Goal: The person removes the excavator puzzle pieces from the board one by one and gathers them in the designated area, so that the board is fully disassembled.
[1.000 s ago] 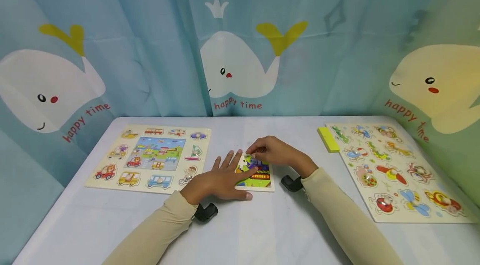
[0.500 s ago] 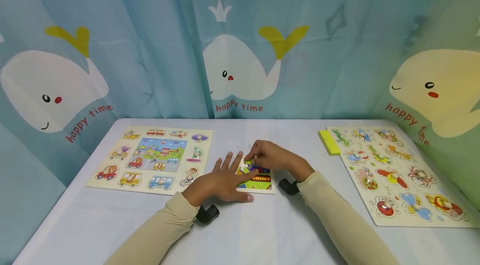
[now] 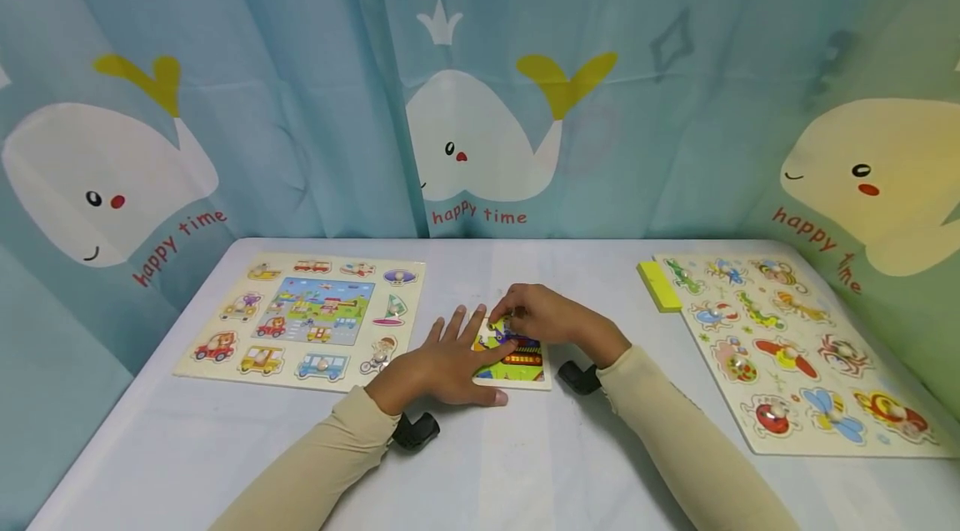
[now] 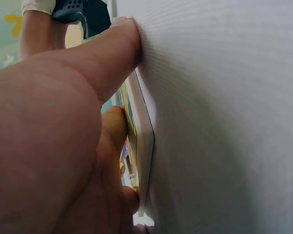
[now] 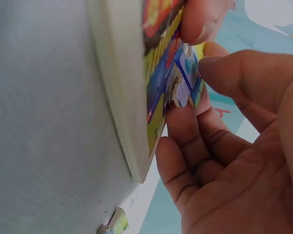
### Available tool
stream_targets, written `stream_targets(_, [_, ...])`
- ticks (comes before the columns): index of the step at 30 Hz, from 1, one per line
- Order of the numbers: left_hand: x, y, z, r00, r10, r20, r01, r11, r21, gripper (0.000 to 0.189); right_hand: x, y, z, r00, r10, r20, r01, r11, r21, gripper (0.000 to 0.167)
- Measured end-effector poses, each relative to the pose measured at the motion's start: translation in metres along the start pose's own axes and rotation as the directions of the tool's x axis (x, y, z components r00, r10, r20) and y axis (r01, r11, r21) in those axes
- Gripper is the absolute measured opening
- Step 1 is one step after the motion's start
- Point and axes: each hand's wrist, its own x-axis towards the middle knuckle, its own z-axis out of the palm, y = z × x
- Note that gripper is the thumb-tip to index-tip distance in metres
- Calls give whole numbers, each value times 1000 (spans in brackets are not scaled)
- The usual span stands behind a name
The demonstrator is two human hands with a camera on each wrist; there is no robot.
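Small puzzle [image 3: 525,360], lying flat on the table [image 3: 517,464] at six o'clock of the head view. From my remote station I see the left hand [image 3: 442,364] at the puzzle's nine o'clock, spread and gripping nothing, its index finger across the picture. The right hand [image 3: 551,314], at one o'clock, pinches a piece [image 5: 183,87]. A vehicle board [image 3: 225,370] lies at nine o'clock, an insect board [image 3: 798,445] at three.

I judge misalignment the chief risk: a tilted piece could jam against neighbouring tabs, and forcing it might lift them. Too light a press from the left hand could let the puzzle skid.

The right-wrist view shows me the piece's tilt, largely hidden by fingers in the head view, and what appears to be a loose piece [image 5: 119,222] beyond the puzzle's edge. The left-wrist view adds the puzzle's thickness, but not the pinch.
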Motion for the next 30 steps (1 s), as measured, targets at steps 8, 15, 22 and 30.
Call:
stream_targets(8, [-1,0,0,1000,-4,-13,4,1000,-3,75,-1,-4,-1,1000,-28,-7,28,1000,-3,29])
stream_targets(15, [-2,0,0,1000,9,-15,-9,1000,-15,74,-4,0,-2,1000,-5,15,1,970,245,32])
stream_targets(22, [0,-1,0,1000,10,-15,-11,1000,-20,74,-3,0,0,998,65,-19,-58,970,238,33])
stream_targets(30, [0,-1,1,1000,3,-7,-3,1000,-20,74,-6,1,-6,996,76,-46,-65,976,208,27])
